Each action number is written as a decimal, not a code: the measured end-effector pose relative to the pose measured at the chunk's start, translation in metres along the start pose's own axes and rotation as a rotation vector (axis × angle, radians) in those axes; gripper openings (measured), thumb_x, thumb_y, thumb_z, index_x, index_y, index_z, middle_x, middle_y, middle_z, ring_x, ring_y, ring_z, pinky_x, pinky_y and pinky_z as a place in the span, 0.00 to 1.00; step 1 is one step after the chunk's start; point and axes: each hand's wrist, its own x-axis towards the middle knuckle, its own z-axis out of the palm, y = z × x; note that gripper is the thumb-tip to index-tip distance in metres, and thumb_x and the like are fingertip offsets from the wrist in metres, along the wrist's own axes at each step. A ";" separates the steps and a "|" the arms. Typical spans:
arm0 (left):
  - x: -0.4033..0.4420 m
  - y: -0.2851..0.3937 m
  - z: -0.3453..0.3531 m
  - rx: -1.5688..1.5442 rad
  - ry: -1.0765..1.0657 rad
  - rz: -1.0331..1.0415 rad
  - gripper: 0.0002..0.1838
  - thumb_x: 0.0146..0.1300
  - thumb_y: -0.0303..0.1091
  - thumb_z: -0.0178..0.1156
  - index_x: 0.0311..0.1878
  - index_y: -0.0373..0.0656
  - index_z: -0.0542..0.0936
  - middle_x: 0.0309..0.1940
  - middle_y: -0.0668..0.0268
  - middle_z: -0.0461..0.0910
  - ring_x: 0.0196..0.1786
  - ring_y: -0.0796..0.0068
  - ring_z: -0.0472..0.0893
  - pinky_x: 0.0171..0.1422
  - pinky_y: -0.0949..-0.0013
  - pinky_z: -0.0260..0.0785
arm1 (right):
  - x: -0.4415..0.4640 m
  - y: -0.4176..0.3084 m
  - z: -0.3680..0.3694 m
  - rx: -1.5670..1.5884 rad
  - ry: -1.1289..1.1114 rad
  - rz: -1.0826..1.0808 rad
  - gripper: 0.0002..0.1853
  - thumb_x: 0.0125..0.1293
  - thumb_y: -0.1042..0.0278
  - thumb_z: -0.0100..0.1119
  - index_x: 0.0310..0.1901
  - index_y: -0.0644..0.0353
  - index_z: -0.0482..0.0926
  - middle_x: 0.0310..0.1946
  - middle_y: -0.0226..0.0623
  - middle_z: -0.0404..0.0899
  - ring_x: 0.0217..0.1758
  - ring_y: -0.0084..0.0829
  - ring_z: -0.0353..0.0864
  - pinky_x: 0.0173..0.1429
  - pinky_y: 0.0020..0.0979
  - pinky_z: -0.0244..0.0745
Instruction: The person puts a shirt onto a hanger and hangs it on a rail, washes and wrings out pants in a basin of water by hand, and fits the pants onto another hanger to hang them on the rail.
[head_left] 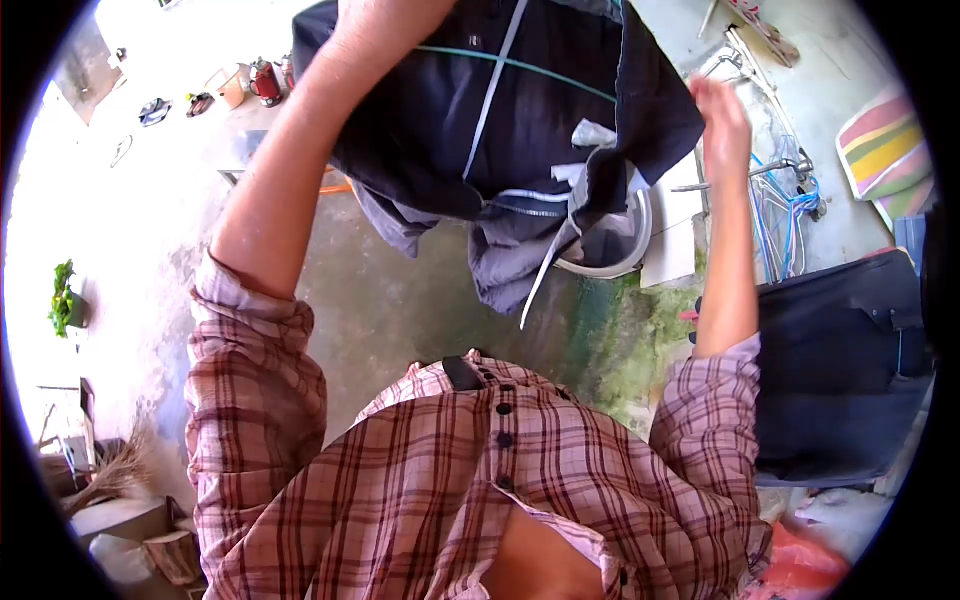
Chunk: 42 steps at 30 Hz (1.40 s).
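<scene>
A pair of dark trousers [410, 125], seemingly inside out with white and green seam lines showing, hangs spread in the air before me. Greyish folds [505, 262] droop from its lower edge, and loose pale strips dangle there. At the top left, my left hand [392, 28] grips the cloth; its fingers are cut off by the frame edge. On the other side my right hand [724, 118] is closed at the garment's right edge, fingertips partly hidden. Behind the cloth stands a round bucket [642, 238], partly covered.
Another dark pair of trousers [840, 370] hangs close on my right. Beyond it are blue and white hangers [785, 215], a metal rod [740, 178] and a striped cloth [890, 150]. A potted plant [66, 300] stands left; a red flask [265, 84] stands far back.
</scene>
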 end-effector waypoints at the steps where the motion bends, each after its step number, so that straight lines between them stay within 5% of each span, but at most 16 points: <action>1: 0.005 -0.001 -0.001 -0.014 0.043 0.055 0.17 0.56 0.43 0.70 0.29 0.37 0.80 0.21 0.52 0.78 0.26 0.55 0.79 0.33 0.59 0.69 | -0.014 0.040 -0.026 -0.205 0.041 0.084 0.07 0.62 0.74 0.51 0.40 0.60 0.78 0.35 0.30 0.79 0.37 0.20 0.77 0.40 0.21 0.71; 3: 0.010 0.004 -0.011 -0.063 -0.012 -0.028 0.15 0.57 0.40 0.70 0.30 0.36 0.81 0.17 0.59 0.76 0.22 0.71 0.76 0.30 0.64 0.68 | -0.055 0.139 -0.065 -0.361 -0.206 0.524 0.07 0.53 0.74 0.52 0.34 0.56 0.77 0.32 0.27 0.78 0.33 0.19 0.75 0.34 0.21 0.70; 6: 0.023 0.003 -0.015 -0.341 -0.045 -0.083 0.10 0.60 0.34 0.68 0.30 0.37 0.82 0.18 0.74 0.75 0.24 0.86 0.71 0.27 0.74 0.63 | -0.144 0.211 -0.056 -0.428 -0.489 0.839 0.32 0.50 0.70 0.67 0.61 0.53 0.74 0.53 0.38 0.79 0.52 0.32 0.79 0.46 0.33 0.77; 11: 0.054 0.002 -0.040 -0.183 0.045 0.018 0.11 0.58 0.36 0.70 0.28 0.39 0.81 0.20 0.77 0.73 0.24 0.87 0.69 0.27 0.77 0.59 | -0.193 0.310 -0.023 -0.135 -0.403 0.805 0.47 0.50 0.75 0.73 0.71 0.54 0.58 0.67 0.42 0.65 0.67 0.35 0.69 0.61 0.38 0.72; 15: 0.065 0.018 -0.059 -0.134 0.136 -0.025 0.14 0.59 0.39 0.69 0.27 0.39 0.80 0.18 0.79 0.68 0.23 0.86 0.65 0.26 0.76 0.56 | -0.178 0.295 0.017 -0.139 -0.464 0.397 0.41 0.45 0.78 0.77 0.61 0.65 0.65 0.59 0.36 0.72 0.58 0.31 0.76 0.58 0.31 0.74; 21: 0.065 -0.033 -0.112 0.131 0.283 0.003 0.19 0.60 0.47 0.68 0.42 0.40 0.84 0.28 0.65 0.82 0.32 0.78 0.79 0.40 0.72 0.70 | -0.221 0.286 0.057 -0.572 -0.691 0.462 0.17 0.56 0.60 0.68 0.42 0.62 0.79 0.33 0.41 0.81 0.40 0.35 0.82 0.47 0.37 0.75; 24: 0.058 -0.086 -0.128 0.551 0.126 -0.014 0.22 0.61 0.47 0.66 0.50 0.40 0.84 0.34 0.62 0.85 0.38 0.80 0.81 0.46 0.73 0.72 | -0.262 0.288 0.032 -0.616 -0.417 0.132 0.18 0.60 0.53 0.64 0.36 0.62 0.83 0.24 0.44 0.84 0.33 0.39 0.84 0.42 0.41 0.76; 26: 0.028 -0.039 -0.120 0.283 0.131 -0.231 0.21 0.62 0.47 0.66 0.50 0.41 0.84 0.34 0.62 0.85 0.38 0.80 0.81 0.46 0.74 0.71 | -0.281 0.277 0.018 -0.925 -0.302 0.260 0.19 0.60 0.53 0.64 0.39 0.64 0.83 0.25 0.48 0.84 0.32 0.43 0.85 0.40 0.43 0.76; 28: 0.016 -0.069 -0.117 0.191 0.145 -0.219 0.19 0.62 0.46 0.67 0.46 0.40 0.85 0.31 0.64 0.84 0.36 0.80 0.79 0.43 0.74 0.70 | -0.295 0.253 0.015 -0.852 -1.010 0.711 0.21 0.61 0.54 0.62 0.40 0.68 0.81 0.33 0.59 0.82 0.40 0.56 0.82 0.44 0.47 0.75; 29: 0.010 -0.080 -0.109 0.144 0.145 -0.212 0.18 0.62 0.46 0.67 0.44 0.39 0.85 0.30 0.65 0.83 0.34 0.80 0.78 0.42 0.74 0.69 | -0.304 0.223 0.011 -0.363 -0.997 1.117 0.25 0.62 0.50 0.61 0.39 0.72 0.81 0.33 0.59 0.82 0.39 0.54 0.83 0.44 0.46 0.76; 32: -0.006 -0.067 -0.088 0.089 0.001 -0.311 0.16 0.61 0.44 0.68 0.37 0.38 0.83 0.24 0.71 0.77 0.29 0.82 0.72 0.36 0.74 0.65 | -0.341 0.276 -0.045 -0.893 -0.374 0.563 0.27 0.59 0.46 0.64 0.38 0.71 0.81 0.31 0.56 0.83 0.37 0.51 0.84 0.42 0.46 0.76; 36: -0.026 -0.041 -0.046 -0.004 -0.085 -0.245 0.16 0.60 0.41 0.68 0.31 0.37 0.79 0.19 0.72 0.69 0.26 0.83 0.65 0.31 0.75 0.59 | -0.321 0.203 -0.070 -0.924 -1.089 1.218 0.21 0.59 0.51 0.63 0.42 0.61 0.84 0.34 0.51 0.84 0.37 0.50 0.84 0.42 0.49 0.76; 38: -0.036 -0.031 -0.029 -0.105 -0.113 -0.233 0.14 0.57 0.37 0.71 0.33 0.35 0.80 0.20 0.66 0.75 0.25 0.80 0.70 0.32 0.73 0.64 | -0.310 0.209 -0.111 -1.405 -1.204 0.621 0.18 0.61 0.53 0.62 0.43 0.60 0.83 0.34 0.48 0.84 0.35 0.44 0.84 0.40 0.44 0.76; 40: -0.041 -0.025 -0.009 -0.117 -0.094 -0.090 0.13 0.53 0.34 0.73 0.34 0.36 0.81 0.23 0.60 0.77 0.25 0.75 0.74 0.33 0.71 0.67 | -0.260 0.193 -0.122 -1.365 -0.540 0.461 0.12 0.58 0.65 0.64 0.44 0.56 0.82 0.30 0.32 0.82 0.32 0.29 0.81 0.39 0.32 0.76; 41: -0.045 -0.022 -0.004 -0.101 -0.131 -0.067 0.14 0.52 0.33 0.73 0.34 0.36 0.81 0.25 0.56 0.78 0.25 0.68 0.76 0.34 0.69 0.69 | -0.241 0.153 -0.116 -0.702 -0.034 0.462 0.10 0.61 0.72 0.61 0.45 0.58 0.81 0.31 0.28 0.81 0.35 0.20 0.79 0.39 0.26 0.74; 42: -0.048 -0.016 0.006 -0.148 -0.112 -0.017 0.13 0.51 0.33 0.73 0.34 0.36 0.81 0.25 0.56 0.78 0.25 0.64 0.77 0.34 0.68 0.69 | -0.210 0.093 -0.097 -0.589 0.104 0.324 0.10 0.63 0.76 0.61 0.46 0.62 0.79 0.35 0.29 0.83 0.40 0.21 0.80 0.43 0.27 0.75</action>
